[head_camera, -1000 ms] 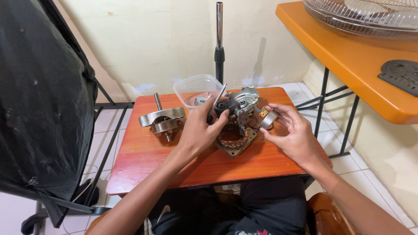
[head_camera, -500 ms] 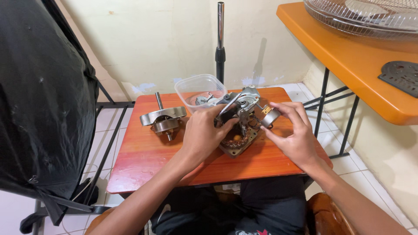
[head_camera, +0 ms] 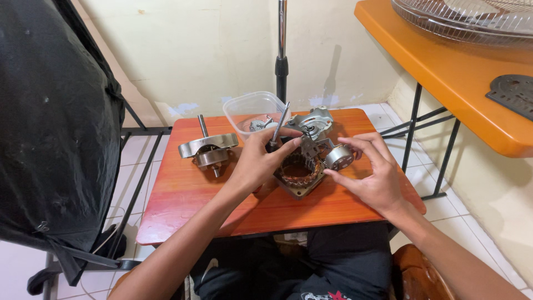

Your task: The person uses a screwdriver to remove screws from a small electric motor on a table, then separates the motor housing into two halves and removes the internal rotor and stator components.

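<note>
Pale yellow walls and white floor tiles frame a small reddish-brown wooden table [head_camera: 183, 194] in front of your knees. On it sits a fan motor stator [head_camera: 300, 171], its copper windings showing inside a square steel frame, roughly at the middle of the table.

Your left hand [head_camera: 258, 161] rests on the stator's left edge, and its grip is closed around a screwdriver [head_camera: 279, 126] whose shaft slants up and away from you. Your right hand [head_camera: 371, 175] is just to the right of the stator; thumb and fingers are pinched on a small round silver metal part [head_camera: 338, 158] that touches or hangs off the stator's right corner — whether it is attached there is hard to tell from this angle.

Behind the stator lies a grey cast metal motor housing [head_camera: 315, 120], and next to it a clear plastic container [head_camera: 250, 108] with a few small parts inside. Well to the left on the table lies the rotor with its shaft [head_camera: 208, 147] pointing upward.

A black cloth [head_camera: 55, 128] hangs over a stand at your left. A metal pole [head_camera: 282, 50] rises behind the table. At your right stands an orange table [head_camera: 449, 72] carrying a wire fan guard [head_camera: 466, 19] and a dark flat plate [head_camera: 513, 93].
</note>
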